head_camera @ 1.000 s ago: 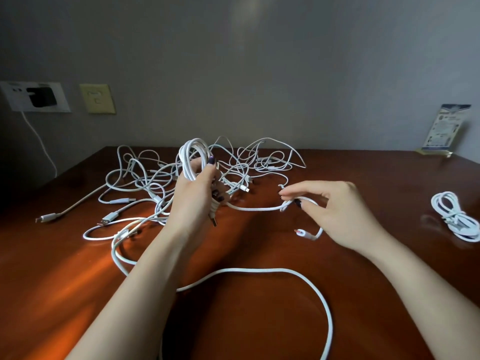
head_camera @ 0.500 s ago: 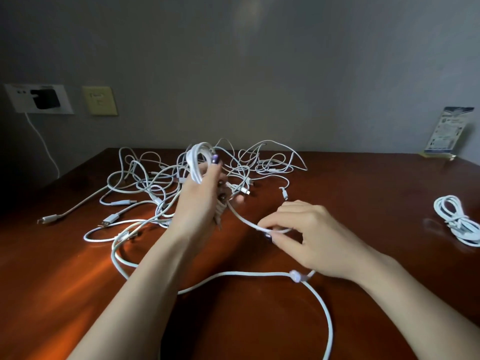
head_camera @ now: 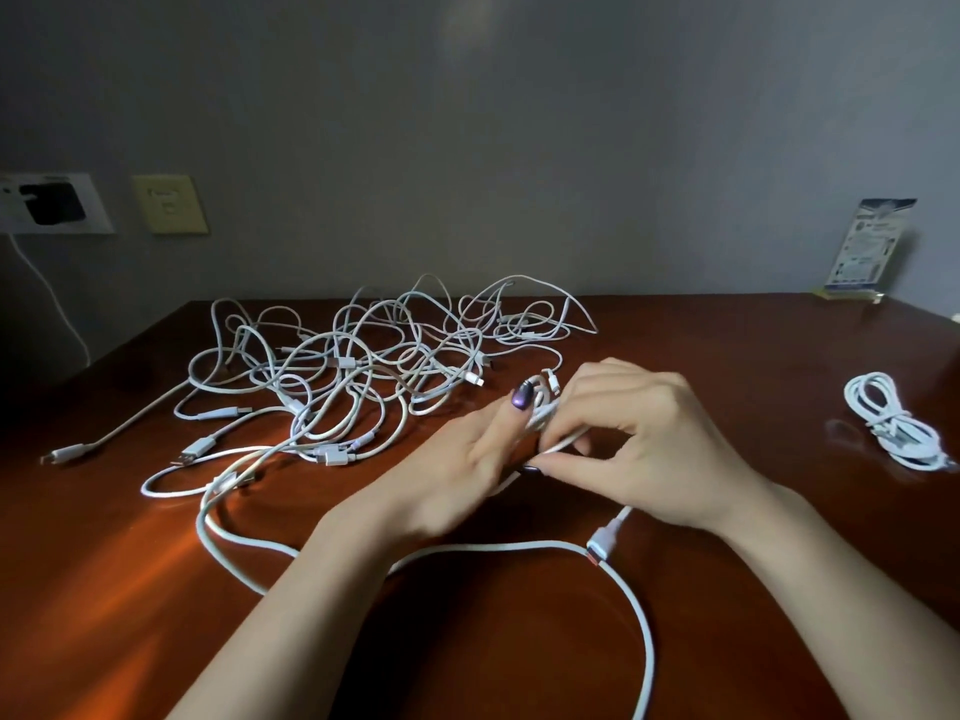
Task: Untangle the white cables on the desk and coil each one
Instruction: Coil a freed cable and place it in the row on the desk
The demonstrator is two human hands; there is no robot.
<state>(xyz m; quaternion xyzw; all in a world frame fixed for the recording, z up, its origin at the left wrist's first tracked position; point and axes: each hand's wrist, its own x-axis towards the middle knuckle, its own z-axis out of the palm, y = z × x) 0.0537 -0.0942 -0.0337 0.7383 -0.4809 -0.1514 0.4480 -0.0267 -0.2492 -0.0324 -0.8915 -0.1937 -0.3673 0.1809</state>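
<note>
White tangle (head_camera: 363, 366), one coil (head_camera: 891, 423); left hand (head_camera: 457, 470), right hand (head_camera: 654, 449) grip one cable (head_camera: 541, 412).

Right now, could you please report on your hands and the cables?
Left hand grips the small coil; right hand pinches its tail. Tangled pile lies behind. Loose loop on desk beneath the forearms.

We see both hands meeting above the wooden desk (head_camera: 753, 366). Our left hand (head_camera: 457, 459) grips a small white cable bundle (head_camera: 543, 415), purple-nailed thumb on top, and our right hand (head_camera: 649, 449) pinches a strand of that bundle. A tangle of white cables (head_camera: 363, 366) lies beyond them. A loose white cable (head_camera: 641, 618) loops near us, its USB plug (head_camera: 601, 547) just beside the right wrist. A coiled white cable (head_camera: 893, 423) lies far right, well apart.
</note>
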